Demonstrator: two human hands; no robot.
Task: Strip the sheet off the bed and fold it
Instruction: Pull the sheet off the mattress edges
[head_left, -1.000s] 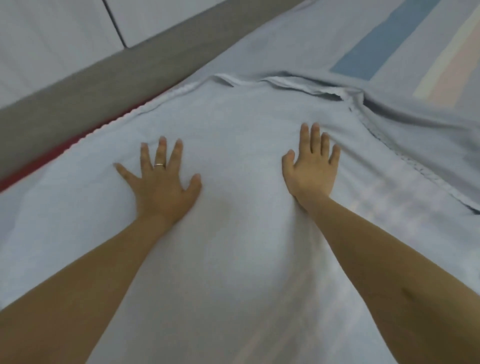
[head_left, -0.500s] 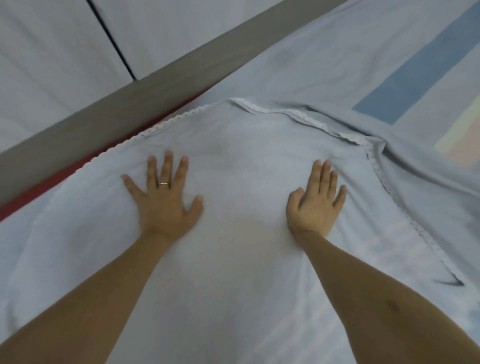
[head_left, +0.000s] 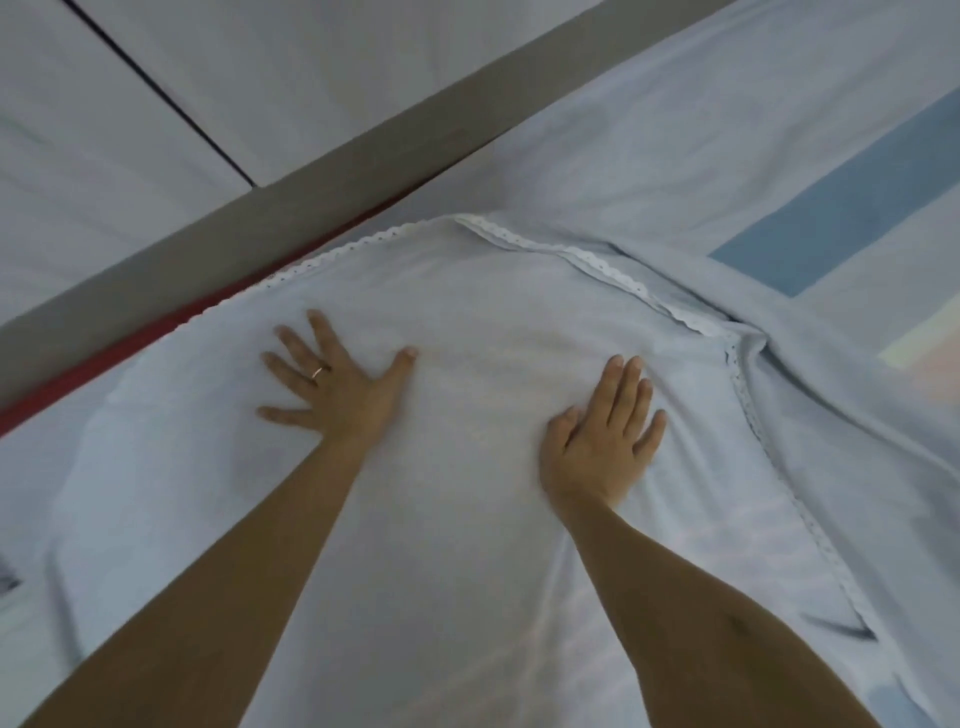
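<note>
Folding looks begun, not finished: left hand (head_left: 343, 395) and right hand (head_left: 602, 447), fingers (head_left: 298, 371) straight, grasping nothing, press the doubled sheet (head_left: 467, 519) flat just short of its lace hem (head_left: 597, 267).

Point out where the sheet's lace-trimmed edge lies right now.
In the head view the lace-trimmed edge arcs across the upper middle, beyond the left hand and right hand, from the red strip on the left down the right side.
</note>
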